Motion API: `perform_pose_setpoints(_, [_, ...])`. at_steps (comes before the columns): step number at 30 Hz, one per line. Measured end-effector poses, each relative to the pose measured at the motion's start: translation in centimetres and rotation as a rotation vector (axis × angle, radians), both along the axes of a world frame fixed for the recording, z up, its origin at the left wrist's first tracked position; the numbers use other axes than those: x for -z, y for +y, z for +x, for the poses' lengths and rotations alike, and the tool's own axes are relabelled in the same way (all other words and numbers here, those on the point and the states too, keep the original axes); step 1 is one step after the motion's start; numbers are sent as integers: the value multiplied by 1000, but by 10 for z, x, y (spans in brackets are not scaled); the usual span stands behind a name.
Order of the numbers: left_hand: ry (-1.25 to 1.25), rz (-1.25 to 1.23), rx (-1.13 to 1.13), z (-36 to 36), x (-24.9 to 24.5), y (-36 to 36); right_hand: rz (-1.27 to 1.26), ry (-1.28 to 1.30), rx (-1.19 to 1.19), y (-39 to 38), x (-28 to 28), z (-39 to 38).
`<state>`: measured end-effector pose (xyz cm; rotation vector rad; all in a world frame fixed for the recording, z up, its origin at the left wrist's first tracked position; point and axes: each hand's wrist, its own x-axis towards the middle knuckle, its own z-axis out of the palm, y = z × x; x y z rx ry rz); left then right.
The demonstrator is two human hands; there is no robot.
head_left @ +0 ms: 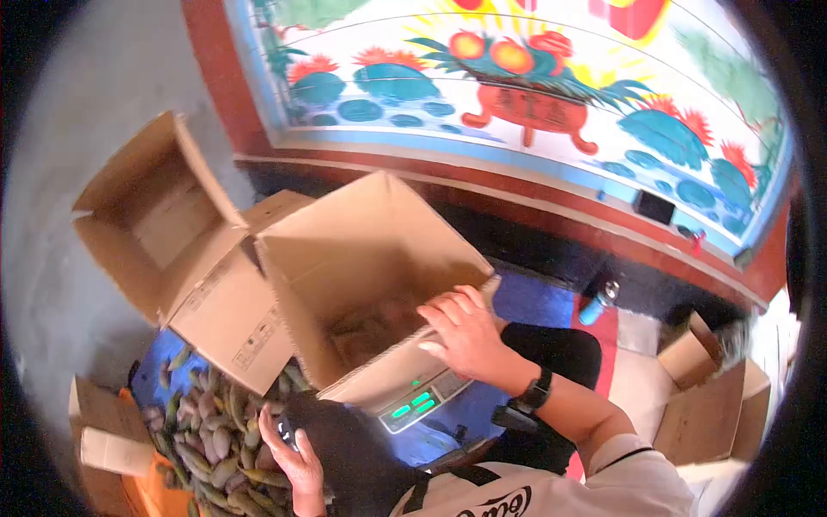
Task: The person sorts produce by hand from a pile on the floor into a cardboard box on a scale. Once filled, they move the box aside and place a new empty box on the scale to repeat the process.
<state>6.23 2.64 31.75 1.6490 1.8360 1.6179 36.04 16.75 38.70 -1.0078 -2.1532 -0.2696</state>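
A large open cardboard box [379, 215] stands tilted in the middle, on or against a scale [418, 408] with green lit digits. Inside, its bottom is shadowed and its contents are unclear. My right hand [465, 332], with a black watch on the wrist, holds the box's near right rim, fingers over the edge and thumb outside. Lower left, my left hand [293, 452] is raised beside a pile of green and brownish elongated produce [220, 431]. Its fingers and thumb curve round a small dark, shiny object that I cannot make out.
Another open box [164, 215] stands at the left, above a printed carton [237, 323]. More cardboard lies at the lower left and at the right [706, 414]. A blue bottle [599, 303] stands near the wall, below a painted mural [525, 77]. Blue sheeting covers part of the floor.
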Motion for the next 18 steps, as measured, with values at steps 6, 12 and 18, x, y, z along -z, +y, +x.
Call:
perform_pose_setpoints(6, [685, -334, 114, -1, 15, -6, -11, -28, 33, 4, 11, 1])
perform_pose_setpoints(12, [821, -335, 89, 2, 16, -6, -20, -33, -5, 3, 14, 2])
perform_pose_setpoints(18, [868, -326, 46, 14, -13, -26, 48, -47, 29, 3, 16, 1])
